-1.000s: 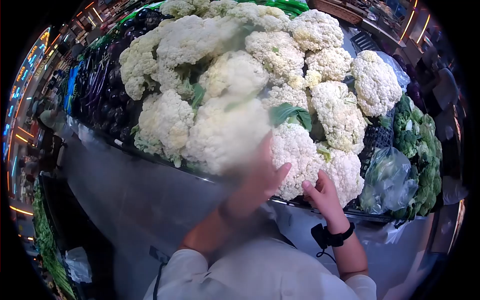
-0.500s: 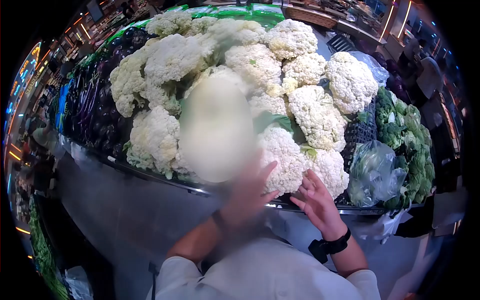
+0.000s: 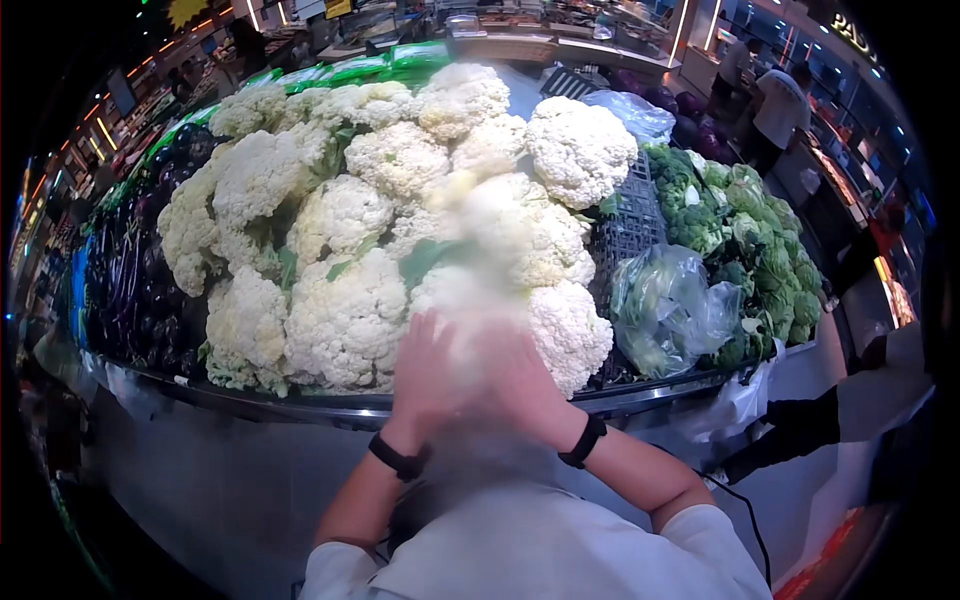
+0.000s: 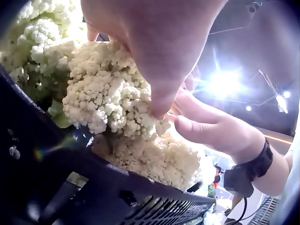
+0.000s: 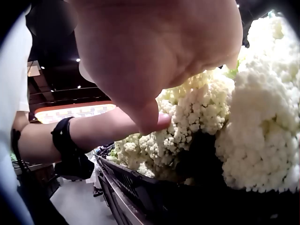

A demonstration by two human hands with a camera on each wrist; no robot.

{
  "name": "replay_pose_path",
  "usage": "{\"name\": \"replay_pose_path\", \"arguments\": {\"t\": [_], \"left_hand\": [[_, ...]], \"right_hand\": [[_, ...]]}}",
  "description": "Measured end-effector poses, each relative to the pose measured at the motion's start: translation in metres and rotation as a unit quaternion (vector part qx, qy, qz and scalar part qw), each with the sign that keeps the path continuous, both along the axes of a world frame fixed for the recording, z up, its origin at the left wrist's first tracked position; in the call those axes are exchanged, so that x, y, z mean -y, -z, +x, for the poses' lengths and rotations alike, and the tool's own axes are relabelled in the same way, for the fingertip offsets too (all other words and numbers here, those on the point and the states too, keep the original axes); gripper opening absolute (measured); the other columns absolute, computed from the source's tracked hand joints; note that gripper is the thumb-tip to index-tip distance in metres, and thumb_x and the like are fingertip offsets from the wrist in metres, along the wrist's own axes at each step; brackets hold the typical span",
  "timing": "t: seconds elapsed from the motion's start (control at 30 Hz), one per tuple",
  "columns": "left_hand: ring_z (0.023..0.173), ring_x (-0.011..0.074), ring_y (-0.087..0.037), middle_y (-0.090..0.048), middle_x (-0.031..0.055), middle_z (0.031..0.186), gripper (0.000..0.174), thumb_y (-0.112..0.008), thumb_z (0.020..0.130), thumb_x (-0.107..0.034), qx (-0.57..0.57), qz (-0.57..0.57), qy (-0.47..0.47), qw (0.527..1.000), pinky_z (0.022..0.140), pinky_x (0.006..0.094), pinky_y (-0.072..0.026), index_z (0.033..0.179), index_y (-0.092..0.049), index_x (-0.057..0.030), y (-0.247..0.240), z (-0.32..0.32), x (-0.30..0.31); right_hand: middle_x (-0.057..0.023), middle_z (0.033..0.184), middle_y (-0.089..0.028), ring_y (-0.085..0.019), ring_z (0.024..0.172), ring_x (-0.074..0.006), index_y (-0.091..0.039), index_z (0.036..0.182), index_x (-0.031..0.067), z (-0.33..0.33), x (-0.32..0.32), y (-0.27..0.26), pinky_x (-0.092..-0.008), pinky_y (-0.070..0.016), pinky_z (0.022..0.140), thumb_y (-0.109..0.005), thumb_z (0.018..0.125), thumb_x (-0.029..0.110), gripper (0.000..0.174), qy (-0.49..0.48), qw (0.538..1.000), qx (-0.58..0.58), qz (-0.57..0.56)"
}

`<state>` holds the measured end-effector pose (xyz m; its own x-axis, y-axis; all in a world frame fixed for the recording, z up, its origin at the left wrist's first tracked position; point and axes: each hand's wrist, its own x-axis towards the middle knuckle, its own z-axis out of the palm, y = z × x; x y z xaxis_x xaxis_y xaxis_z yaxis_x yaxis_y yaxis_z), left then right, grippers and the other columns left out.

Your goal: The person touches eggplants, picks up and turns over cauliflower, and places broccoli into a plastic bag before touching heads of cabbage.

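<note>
Creamy-white, bumpy cauliflower head (image 4: pixel 110 91) is grasped by both bare hands at the near edge of the broad, white cauliflower pile (image 3: pixel 345 320). Left of the pile, glossy, dark-purple eggplants (image 3: pixel 150 270) are heaped. At its front, the head is gripped on its left by the left hand (image 3: pixel 424 375), on its right by the right hand (image 3: pixel 522 380). Right of the pile, green vegetables are held in a clear plastic bag (image 3: pixel 665 312).

Eggplants (image 3: pixel 140 270) at left; clear plastic bag (image 3: pixel 665 315) near broccoli (image 3: pixel 690 205), right; green packets (image 3: pixel 345 72) behind; people (image 3: pixel 780 110) in background, upper right.
</note>
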<state>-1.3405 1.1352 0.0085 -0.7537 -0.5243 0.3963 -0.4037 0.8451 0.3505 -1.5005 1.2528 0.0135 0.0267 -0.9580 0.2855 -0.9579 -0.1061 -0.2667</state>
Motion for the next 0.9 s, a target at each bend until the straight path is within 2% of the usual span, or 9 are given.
{"name": "replay_pose_path", "arguments": {"t": [0.2, 0.33, 0.5, 0.67, 0.73, 0.77, 0.87, 0.9], "left_hand": [[0.146, 0.0488, -0.02, -0.022, 0.0277, 0.158, 0.1, -0.08, 0.073, -0.048, 0.01, 0.02, 0.021, 1.0, 0.117, 0.0568, -0.0209, 0.149, -0.034, -0.0019, -0.011, 0.003, 0.003], [0.146, 0.05, -0.019, -0.021, 0.0279, 0.158, 0.102, -0.08, 0.072, -0.05, -0.006, 0.015, 0.032, 0.999, 0.116, 0.0576, -0.021, 0.149, -0.033, -0.0015, -0.009, 0.011, 0.005], [0.145, 0.0503, -0.018, -0.022, 0.0278, 0.158, 0.098, -0.082, 0.073, -0.042, -0.028, 0.026, 0.038, 0.999, 0.116, 0.0582, -0.0207, 0.148, -0.034, -0.0015, -0.007, 0.018, 0.002], [0.146, 0.0501, -0.018, -0.022, 0.0274, 0.158, 0.094, -0.083, 0.073, -0.033, -0.043, 0.026, 0.039, 0.998, 0.117, 0.0582, -0.0204, 0.147, -0.035, -0.0022, -0.015, 0.021, 0.001], [0.146, 0.0501, -0.018, -0.023, 0.0273, 0.158, 0.094, -0.083, 0.073, -0.034, -0.024, 0.038, 0.042, 0.998, 0.117, 0.0584, -0.0203, 0.147, -0.034, -0.0028, -0.028, 0.02, 0.005], [0.146, 0.0471, -0.02, -0.026, 0.0244, 0.158, 0.082, -0.079, 0.077, -0.031, -0.032, 0.057, 0.049, 0.997, 0.118, 0.0558, -0.0211, 0.144, -0.041, -0.0052, -0.039, 0.019, 0.007], [0.144, 0.0472, -0.024, -0.035, 0.0228, 0.153, 0.071, -0.078, 0.077, -0.03, -0.032, 0.154, 0.111, 0.981, 0.116, 0.0552, -0.0238, 0.137, -0.05, -0.0063, -0.075, 0.008, 0.022], [0.142, 0.046, -0.031, -0.041, 0.0208, 0.149, 0.056, -0.073, 0.083, -0.023, -0.037, 0.17, 0.142, 0.975, 0.116, 0.0511, -0.0274, 0.133, -0.054, -0.008, -0.097, 0.001, 0.025]], "right_hand": [[-0.0265, 0.16, -0.019, -0.021, 0.147, -0.0458, -0.026, 0.153, -0.0004, 0.002, 0.012, 0.032, -0.0585, -0.0225, 0.117, -0.074, 0.082, 0.026, 0.09, 0.029, 0.999, 0.029, -0.013], [-0.0275, 0.16, -0.016, -0.02, 0.147, -0.0475, -0.024, 0.155, 0.0047, -0.004, 0.011, 0.036, -0.0552, -0.022, 0.118, -0.076, 0.08, 0.022, 0.093, 0.074, 0.99, 0.121, 0.022], [-0.0278, 0.16, -0.017, -0.021, 0.146, -0.0492, -0.024, 0.155, 0.0063, 0.0, -0.001, 0.028, -0.055, -0.0215, 0.118, -0.077, 0.079, 0.022, 0.094, 0.118, 0.987, 0.099, -0.035], [-0.0274, 0.16, -0.018, -0.021, 0.146, -0.0501, -0.027, 0.154, 0.0064, 0.002, -0.002, 0.037, -0.058, -0.0203, 0.118, -0.078, 0.079, 0.026, 0.093, 0.129, 0.988, 0.086, -0.011], [-0.027, 0.16, -0.018, -0.02, 0.146, -0.05, -0.03, 0.154, 0.0062, -0.001, -0.007, 0.017, -0.0591, -0.0197, 0.118, -0.078, 0.079, 0.026, 0.091, 0.126, 0.988, 0.091, 0.008], [-0.0261, 0.156, -0.027, -0.025, 0.144, -0.0488, -0.038, 0.149, 0.0067, -0.004, -0.013, 0.001, -0.0595, -0.0239, 0.116, -0.076, 0.08, 0.026, 0.081, 0.127, 0.988, 0.083, -0.021], [-0.0246, 0.149, -0.038, -0.032, 0.14, -0.0459, -0.046, 0.142, 0.0075, -0.032, -0.027, -0.06, -0.0576, -0.0287, 0.113, -0.073, 0.081, 0.022, 0.069, 0.121, 0.988, 0.021, -0.089], [-0.0223, 0.153, -0.035, -0.028, 0.143, -0.0465, -0.045, 0.143, 0.0073, -0.047, -0.032, -0.081, -0.0531, -0.0242, 0.117, -0.07, 0.086, 0.03, 0.067, 0.157, 0.981, 0.084, -0.072]]}}
